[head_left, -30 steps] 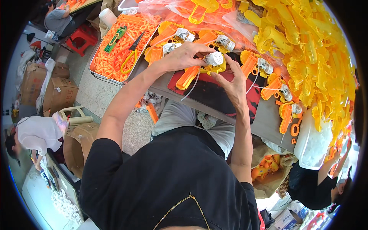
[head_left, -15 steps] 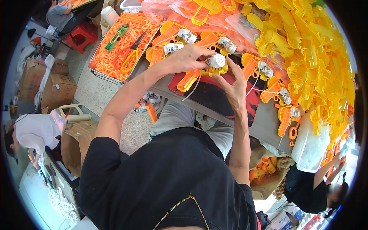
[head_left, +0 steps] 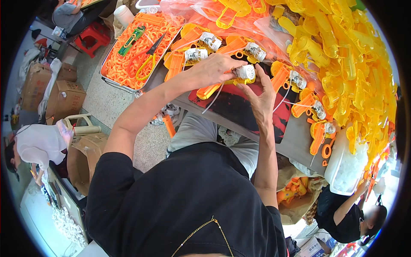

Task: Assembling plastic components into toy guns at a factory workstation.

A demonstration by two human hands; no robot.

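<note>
My left hand pinches a partly built toy gun at its white cylindrical part, which has a round, slotted end face. An orange handle sticks out below that hand, and a thin pale wire hangs beside it. Thumb and fingers of my right hand close around the yellow shell at the right side of the same toy. Part of the shell is hidden behind my fingers. The toy is held above a red and black mat on the table.
Similar orange toy guns with white mechanisms lie around the mat. To the left, a tray of orange rings carries scissors and a green tool. Yellow shells are heaped at right, near a white tub. Co-workers are nearby.
My left hand and the toy have shifted slightly right and down, and less of the orange handle shows. My right hand stays at the shell. The co-worker at lower right has moved an arm.
</note>
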